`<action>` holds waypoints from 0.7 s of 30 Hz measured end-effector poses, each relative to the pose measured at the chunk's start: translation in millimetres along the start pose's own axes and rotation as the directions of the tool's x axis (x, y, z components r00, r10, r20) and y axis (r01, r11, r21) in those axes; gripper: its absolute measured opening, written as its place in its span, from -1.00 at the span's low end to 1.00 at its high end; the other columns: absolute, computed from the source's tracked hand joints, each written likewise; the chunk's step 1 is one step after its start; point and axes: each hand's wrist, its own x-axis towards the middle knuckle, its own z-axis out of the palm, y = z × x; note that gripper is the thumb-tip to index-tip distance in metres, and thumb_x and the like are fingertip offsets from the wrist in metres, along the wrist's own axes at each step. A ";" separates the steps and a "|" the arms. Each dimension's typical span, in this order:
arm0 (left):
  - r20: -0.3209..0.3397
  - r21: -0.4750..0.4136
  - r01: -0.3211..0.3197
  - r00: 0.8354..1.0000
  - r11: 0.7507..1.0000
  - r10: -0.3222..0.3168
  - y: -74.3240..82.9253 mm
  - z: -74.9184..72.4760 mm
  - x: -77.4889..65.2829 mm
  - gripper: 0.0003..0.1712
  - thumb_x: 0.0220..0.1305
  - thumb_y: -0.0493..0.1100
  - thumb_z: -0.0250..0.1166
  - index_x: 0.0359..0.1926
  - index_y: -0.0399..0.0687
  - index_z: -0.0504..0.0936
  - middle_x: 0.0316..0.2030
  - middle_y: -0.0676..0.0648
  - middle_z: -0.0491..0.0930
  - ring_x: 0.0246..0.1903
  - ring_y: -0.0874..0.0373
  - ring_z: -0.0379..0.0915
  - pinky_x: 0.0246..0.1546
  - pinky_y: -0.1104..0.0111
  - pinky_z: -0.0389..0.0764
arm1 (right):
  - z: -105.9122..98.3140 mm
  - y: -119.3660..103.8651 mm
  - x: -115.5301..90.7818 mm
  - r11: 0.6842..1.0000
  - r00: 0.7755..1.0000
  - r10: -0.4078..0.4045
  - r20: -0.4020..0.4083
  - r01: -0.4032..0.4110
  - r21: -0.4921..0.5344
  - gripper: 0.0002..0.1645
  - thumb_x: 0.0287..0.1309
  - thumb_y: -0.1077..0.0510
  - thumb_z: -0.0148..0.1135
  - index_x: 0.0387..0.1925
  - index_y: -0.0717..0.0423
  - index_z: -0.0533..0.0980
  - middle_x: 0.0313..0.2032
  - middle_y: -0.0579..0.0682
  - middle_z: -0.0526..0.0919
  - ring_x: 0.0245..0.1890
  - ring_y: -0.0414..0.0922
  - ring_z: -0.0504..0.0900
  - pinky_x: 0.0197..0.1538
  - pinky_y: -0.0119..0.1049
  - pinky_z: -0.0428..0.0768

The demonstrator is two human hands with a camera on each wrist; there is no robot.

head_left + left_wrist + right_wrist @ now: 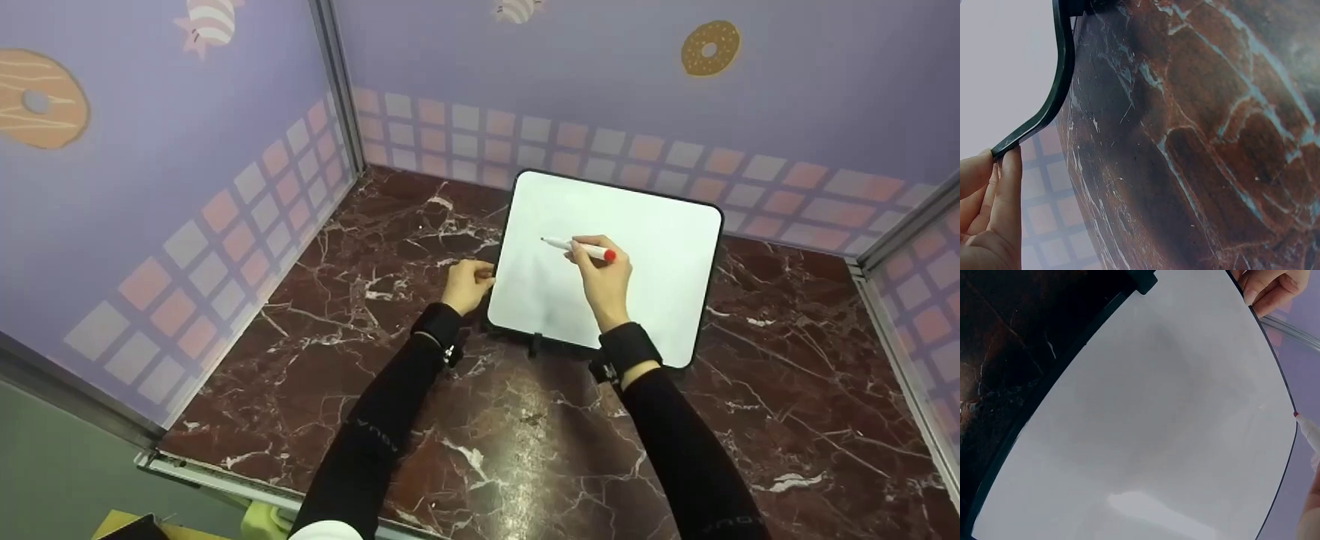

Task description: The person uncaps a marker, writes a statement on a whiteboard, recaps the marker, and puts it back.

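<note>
A small whiteboard (664, 277) with a black rim leans back on the tabletop, its visible white surface unmarked. My left hand (466, 286) pinches the board's left edge; in the left wrist view, thumb and fingers (1009, 191) meet at the black rim (1050, 109). My right hand (606, 283) holds a white marker (556, 243) with a red end, pen-fashion, in front of the board. The marker tip points left and looks red in the right wrist view. Whether it touches the board, I cannot tell.
A black support foot (535, 345) sticks out under the board's lower edge. Dark red marbled tabletop (360, 315) surrounds the board. Purple panels stand at the back (600, 67), left and right, joined by metal posts (341, 82). Something yellow (262, 521) lies below the front edge.
</note>
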 end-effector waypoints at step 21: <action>0.001 -0.030 -0.046 0.999 0.998 0.046 -8.1 -1.4 0.6 -0.69 0.25 -0.37 0.31 0.02 -0.40 0.67 -0.15 -0.28 0.74 -0.18 -0.05 0.72 -0.10 0.29 0.71 | 24.1 29.4 20.1 0.997 1.000 -0.016 -0.023 0.014 -0.071 -0.78 0.20 0.37 0.27 -0.17 0.51 0.62 -0.28 0.45 0.71 -0.30 0.13 0.76 -0.22 -0.56 0.65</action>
